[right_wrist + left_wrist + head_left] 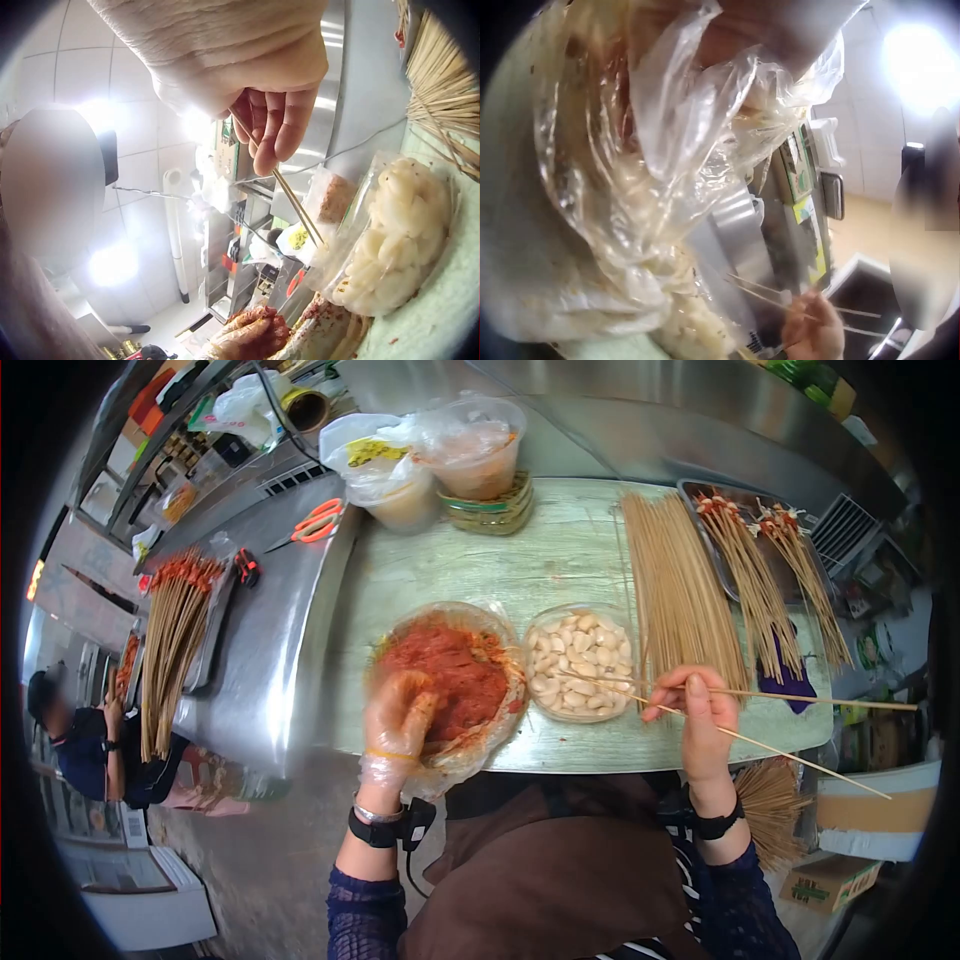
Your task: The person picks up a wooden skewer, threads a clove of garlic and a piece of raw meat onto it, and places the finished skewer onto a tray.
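A clear bag-lined bowl of red minced paste [455,675] is under the left hand [398,715], which wears a clear plastic glove with a yellow band at the wrist. Red smears coat that glove [244,334] in the right wrist view; whether its bent fingers hold any paste is unclear. The right hand [705,725], bare, pinches two thin wooden skewers [790,758] between thumb and fingers. Their tips reach over a clear tub of pale peeled cloves [580,660], which stands right of the bowl. Crinkled plastic [697,112] fills much of the left wrist view.
Loose skewers [685,590] lie right of the tub, beside a metal tray [735,490] with loaded skewers. Tubs [480,455] stand at the back. Orange scissors [318,522] and more loaded skewers [180,650] lie on the left steel counter, where another person [80,745] is.
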Available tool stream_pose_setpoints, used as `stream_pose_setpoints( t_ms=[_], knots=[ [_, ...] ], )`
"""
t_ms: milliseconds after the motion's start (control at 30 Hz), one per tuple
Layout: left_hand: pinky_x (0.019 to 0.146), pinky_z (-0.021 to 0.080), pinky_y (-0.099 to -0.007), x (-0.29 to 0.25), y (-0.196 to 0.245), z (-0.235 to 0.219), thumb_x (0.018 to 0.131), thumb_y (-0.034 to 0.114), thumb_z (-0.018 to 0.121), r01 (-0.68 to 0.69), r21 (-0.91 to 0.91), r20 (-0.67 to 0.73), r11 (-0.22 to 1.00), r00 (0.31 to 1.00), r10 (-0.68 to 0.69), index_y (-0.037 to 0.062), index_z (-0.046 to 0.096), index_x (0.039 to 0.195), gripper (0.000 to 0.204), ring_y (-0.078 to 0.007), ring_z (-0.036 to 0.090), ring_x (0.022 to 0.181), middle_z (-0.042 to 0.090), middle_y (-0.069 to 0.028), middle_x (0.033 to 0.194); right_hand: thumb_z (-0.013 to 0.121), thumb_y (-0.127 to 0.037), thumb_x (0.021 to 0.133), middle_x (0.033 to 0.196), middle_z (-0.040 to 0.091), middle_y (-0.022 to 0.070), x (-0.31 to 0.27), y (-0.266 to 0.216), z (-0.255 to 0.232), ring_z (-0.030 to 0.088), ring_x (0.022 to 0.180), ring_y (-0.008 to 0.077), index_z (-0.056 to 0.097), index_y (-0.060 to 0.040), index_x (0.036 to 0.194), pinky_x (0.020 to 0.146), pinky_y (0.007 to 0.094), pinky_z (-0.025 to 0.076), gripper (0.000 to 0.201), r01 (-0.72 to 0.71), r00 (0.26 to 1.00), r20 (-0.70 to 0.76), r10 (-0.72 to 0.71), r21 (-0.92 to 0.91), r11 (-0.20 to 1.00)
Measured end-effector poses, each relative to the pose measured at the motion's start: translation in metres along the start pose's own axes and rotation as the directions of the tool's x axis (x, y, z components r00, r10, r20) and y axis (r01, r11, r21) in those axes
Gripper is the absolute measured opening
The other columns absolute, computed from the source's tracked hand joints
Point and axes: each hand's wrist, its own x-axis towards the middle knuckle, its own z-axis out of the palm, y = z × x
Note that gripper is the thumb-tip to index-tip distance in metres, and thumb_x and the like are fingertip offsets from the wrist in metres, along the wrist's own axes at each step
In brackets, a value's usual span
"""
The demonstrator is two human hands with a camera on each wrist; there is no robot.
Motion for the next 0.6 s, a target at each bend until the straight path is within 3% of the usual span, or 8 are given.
stream_pose_setpoints(
  t_ms=[67,133,200,300,333,433,600],
  knots=[
    [0.07,0.05,-0.024,0.0,0.007,0.004,0.086,0.005,0.059,0.007,-0.031,0.003,0.999,1.0,-0.007,-0.0022,0.06,0.099,0.014,-0.0136,0.061,0.073,0.063,-0.0082,0.089,0.041,-0.023,0.099,0.083,0.061,0.0099,-0.003,-0.002,-0.003,0.061,0.07,0.0143,0.054,0.0021,0.099,0.066,0.0254,0.049,0.028,-0.006,1.0,-0.016,0.006,0.003,1.0],
    [0.067,0.051,-0.0262,0.0,-0.003,0.001,0.09,0.014,0.058,0.116,-0.323,0.016,0.939,0.993,-0.118,-0.0007,0.059,0.106,0.022,-0.0143,0.061,0.074,0.063,-0.0096,0.092,0.041,-0.022,0.099,0.083,0.061,0.0098,0.001,-0.004,-0.002,0.061,0.071,0.014,0.054,0.0025,0.1,0.066,0.025,0.049,0.028,0.015,1.0,-0.024,-0.015,-0.019,1.0],
    [0.061,0.052,-0.0304,0.001,-0.007,0.002,0.091,0.023,0.058,0.231,-0.564,0.034,0.793,0.966,-0.257,0.0008,0.056,0.104,0.025,-0.0174,0.06,0.069,0.062,-0.0099,0.088,0.041,-0.021,0.099,0.084,0.061,0.0098,0.002,-0.004,-0.004,0.061,0.071,0.0135,0.054,0.0027,0.1,0.067,0.0243,0.049,0.027,0.01,1.0,-0.012,-0.01,-0.028,1.0],
    [0.058,0.052,-0.0323,0.006,-0.007,0.007,0.091,0.023,0.058,0.261,-0.743,0.065,0.617,0.945,-0.322,0.0032,0.055,0.103,0.023,-0.02,0.059,0.067,0.061,-0.0107,0.085,0.043,-0.024,0.098,0.083,0.062,0.0112,0.004,-0.006,-0.005,0.063,0.069,0.0157,0.055,0.0021,0.096,0.066,0.0262,0.051,0.029,-0.006,1.0,0.004,0.007,-0.114,0.993],
    [0.064,0.054,-0.0355,0.006,-0.009,0.002,0.091,0.019,0.058,0.294,-0.752,0.167,0.59,0.951,-0.261,0.0033,0.054,0.103,0.021,-0.0244,0.062,0.074,0.061,-0.012,0.09,0.043,-0.024,0.098,0.083,0.062,0.0111,0.004,-0.006,-0.006,0.063,0.069,0.0156,0.055,0.0021,0.096,0.066,0.026,0.051,0.029,-0.018,1.0,0.014,0.02,-0.12,0.993],
    [0.071,0.055,-0.0375,-0.002,0.004,0.009,0.089,0.017,0.06,0.257,-0.602,0.061,0.756,0.959,-0.277,0.0031,0.054,0.104,0.021,-0.0262,0.063,0.085,0.062,-0.0133,0.097,0.042,-0.023,0.098,0.084,0.062,0.0107,0.008,-0.003,-0.003,0.063,0.07,0.0147,0.056,0.0029,0.097,0.066,0.0249,0.05,0.029,-0.03,0.998,0.055,0.037,-0.122,0.992],
    [0.08,0.053,-0.038,-0.001,-0.001,0.013,0.086,0.012,0.062,0.183,-0.539,0.025,0.822,0.979,-0.201,-0.001,0.052,0.115,0.033,-0.0254,0.062,0.096,0.061,-0.0143,0.108,0.045,-0.017,0.098,0.084,0.06,0.0086,0.017,0.012,0.011,0.061,0.066,0.0119,0.059,0.0043,0.093,0.061,0.0224,0.049,0.026,-0.048,0.994,0.089,0.057,-0.1,0.994]
  ],
)
